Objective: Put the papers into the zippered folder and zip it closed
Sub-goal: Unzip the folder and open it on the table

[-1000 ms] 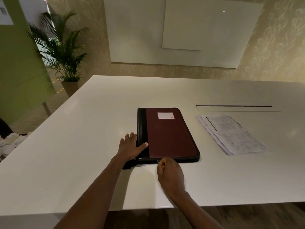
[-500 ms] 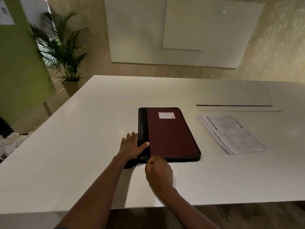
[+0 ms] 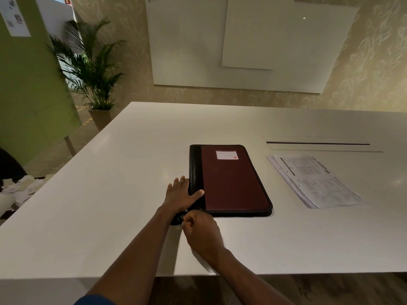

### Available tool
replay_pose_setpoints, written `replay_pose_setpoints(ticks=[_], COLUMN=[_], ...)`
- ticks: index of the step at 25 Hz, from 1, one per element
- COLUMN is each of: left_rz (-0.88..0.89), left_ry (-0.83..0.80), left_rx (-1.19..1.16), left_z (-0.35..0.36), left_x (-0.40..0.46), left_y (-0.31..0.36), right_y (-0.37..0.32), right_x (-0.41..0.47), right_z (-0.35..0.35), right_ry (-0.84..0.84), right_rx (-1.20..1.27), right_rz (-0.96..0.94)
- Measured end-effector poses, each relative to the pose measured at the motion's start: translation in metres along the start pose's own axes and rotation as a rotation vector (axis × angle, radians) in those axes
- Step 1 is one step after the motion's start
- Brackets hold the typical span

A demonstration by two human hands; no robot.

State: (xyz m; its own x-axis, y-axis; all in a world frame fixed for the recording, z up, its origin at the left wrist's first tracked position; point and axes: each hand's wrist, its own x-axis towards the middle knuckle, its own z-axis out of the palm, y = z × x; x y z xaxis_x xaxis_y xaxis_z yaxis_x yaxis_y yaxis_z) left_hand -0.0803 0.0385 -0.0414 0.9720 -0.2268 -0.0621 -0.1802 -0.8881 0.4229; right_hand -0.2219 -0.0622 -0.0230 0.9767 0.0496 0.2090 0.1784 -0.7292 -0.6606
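Our left hand (image 3: 179, 194) lies flat and open on the table (image 3: 110, 205) against the black spine of the zippered folder (image 3: 229, 181), thumb laid over the spine's edge, and we judge it is there to pin the folder so it does not slide under a sideways pull. Our right hand (image 3: 201, 232) is curled at the folder's near left corner, fingers pinching what looks like the zipper pull (image 3: 182, 218), though the pull itself is too small for us to be sure of. The folder lies closed and flat on the table, maroon cover up, near edge toward us. The papers (image 3: 312, 179) lie in a loose stack on the table well to its right, not yet inside, so we take this to be the unzipping that comes before loading. A small white label (image 3: 226, 155) with a red mark sits near the cover's far edge; its writing is too small for us to read, and so is the print on the papers.
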Motion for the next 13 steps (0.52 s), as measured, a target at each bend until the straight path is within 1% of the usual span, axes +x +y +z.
replay_pose_setpoints(ticks=[2, 4, 8, 11, 13], left_rz=[0.003, 0.001, 0.0, 0.08, 0.138], left_ry=[0.005, 0.008, 0.055, 0.112, 0.108], left_rx=[-0.01, -0.029, -0.041, 0.013, 0.013], left_z=[0.0, -0.001, -0.003, -0.001, 0.001], left_x=[0.0, 0.001, 0.001, 0.005, 0.01], left_y=[0.0, 0.002, 0.011, 0.032, 0.052], right_y=[0.003, 0.009, 0.036, 0.057, 0.071], right_x=[0.003, 0.007, 0.022, 0.04, 0.051], right_z=[-0.007, -0.018, -0.052, -0.081, -0.097], right_ry=[-0.025, -0.005, 0.121, 0.231, 0.289], right_rx=[0.043, 0.057, 0.019, -0.019, -0.034], right_rz=[-0.002, 0.015, 0.04, 0.078, 0.085])
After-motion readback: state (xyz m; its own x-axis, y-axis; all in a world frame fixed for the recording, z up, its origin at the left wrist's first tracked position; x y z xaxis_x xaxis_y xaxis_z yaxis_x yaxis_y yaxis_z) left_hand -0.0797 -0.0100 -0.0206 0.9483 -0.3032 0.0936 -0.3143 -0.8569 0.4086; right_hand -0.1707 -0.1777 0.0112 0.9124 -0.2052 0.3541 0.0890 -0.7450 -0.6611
